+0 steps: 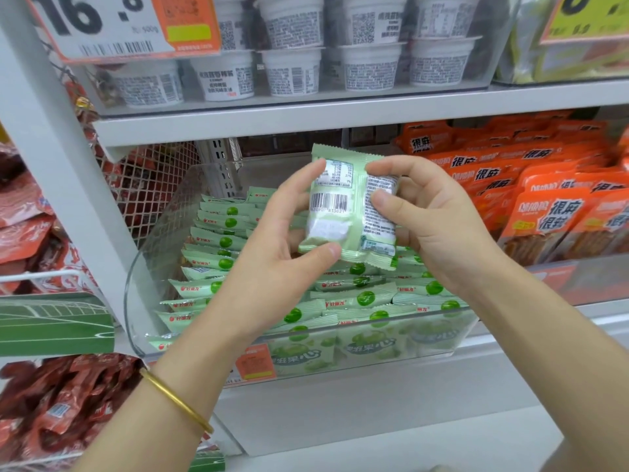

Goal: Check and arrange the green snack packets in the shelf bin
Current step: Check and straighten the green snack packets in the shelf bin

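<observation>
A gold bangle [177,400] sits on the left wrist, nearest to the viewer, in front of the clear bin [136,301]. Above the bin, the left hand [282,240] grasps one green packet [347,212], with the thumb at its lower edge and the forefinger at its upper left. The right hand [432,219] pinches the right side of the same packet, thumb on the printed face. The packet is upright, and its back with the barcode is turned to the viewer. Inside the bin many green packets [218,264] lie in overlapping rows. Right of the bin stand orange packets [551,199]; on the shelf above the bin are white cups [292,69]; left of the bin lie red packets [51,403]
</observation>
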`<act>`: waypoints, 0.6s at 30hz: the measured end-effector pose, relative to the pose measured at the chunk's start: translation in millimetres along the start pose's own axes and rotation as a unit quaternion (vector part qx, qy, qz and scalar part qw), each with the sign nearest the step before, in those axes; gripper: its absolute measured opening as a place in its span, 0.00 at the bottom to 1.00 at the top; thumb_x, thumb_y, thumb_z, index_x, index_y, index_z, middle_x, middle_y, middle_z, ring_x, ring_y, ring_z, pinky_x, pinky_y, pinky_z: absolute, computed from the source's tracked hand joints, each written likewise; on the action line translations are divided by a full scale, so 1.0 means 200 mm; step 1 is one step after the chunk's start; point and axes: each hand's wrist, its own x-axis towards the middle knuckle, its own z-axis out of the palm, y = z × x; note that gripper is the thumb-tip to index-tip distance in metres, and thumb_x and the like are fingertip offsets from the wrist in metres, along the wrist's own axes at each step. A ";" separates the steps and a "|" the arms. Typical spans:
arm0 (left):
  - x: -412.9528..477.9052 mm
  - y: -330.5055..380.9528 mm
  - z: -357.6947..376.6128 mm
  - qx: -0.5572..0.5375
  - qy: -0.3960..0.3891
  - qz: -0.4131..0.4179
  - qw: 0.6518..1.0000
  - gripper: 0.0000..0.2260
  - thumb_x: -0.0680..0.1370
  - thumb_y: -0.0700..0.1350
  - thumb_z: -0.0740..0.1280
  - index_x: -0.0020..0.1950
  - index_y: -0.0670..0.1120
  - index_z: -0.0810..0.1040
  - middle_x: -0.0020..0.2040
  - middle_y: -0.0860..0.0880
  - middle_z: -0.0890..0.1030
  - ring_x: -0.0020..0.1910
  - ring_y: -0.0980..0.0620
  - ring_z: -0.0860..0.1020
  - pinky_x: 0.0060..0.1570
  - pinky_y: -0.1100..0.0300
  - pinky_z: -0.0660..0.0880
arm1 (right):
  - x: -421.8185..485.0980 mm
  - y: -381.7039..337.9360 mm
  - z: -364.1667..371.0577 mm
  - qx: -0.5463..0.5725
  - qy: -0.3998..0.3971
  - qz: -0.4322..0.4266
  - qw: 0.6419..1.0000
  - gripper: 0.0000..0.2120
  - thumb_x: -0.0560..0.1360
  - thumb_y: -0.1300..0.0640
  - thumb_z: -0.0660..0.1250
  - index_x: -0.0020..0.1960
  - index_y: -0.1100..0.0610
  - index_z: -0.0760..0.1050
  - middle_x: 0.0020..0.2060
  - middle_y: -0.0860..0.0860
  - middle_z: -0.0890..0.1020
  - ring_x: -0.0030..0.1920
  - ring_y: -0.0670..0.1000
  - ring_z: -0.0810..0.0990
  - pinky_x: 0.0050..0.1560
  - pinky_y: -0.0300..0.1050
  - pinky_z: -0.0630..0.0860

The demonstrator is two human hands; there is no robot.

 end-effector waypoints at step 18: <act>0.03 -0.02 -0.01 0.268 0.107 -0.033 0.957 0.22 0.75 0.39 0.59 0.68 0.53 0.70 0.60 0.57 0.72 0.48 0.68 0.70 0.47 0.79 0.64 | 0.01 -0.01 0.02 -0.004 -0.012 0.031 0.999 0.18 0.75 0.70 0.57 0.60 0.55 0.75 0.45 0.57 0.78 0.46 0.54 0.83 0.42 0.49 0.80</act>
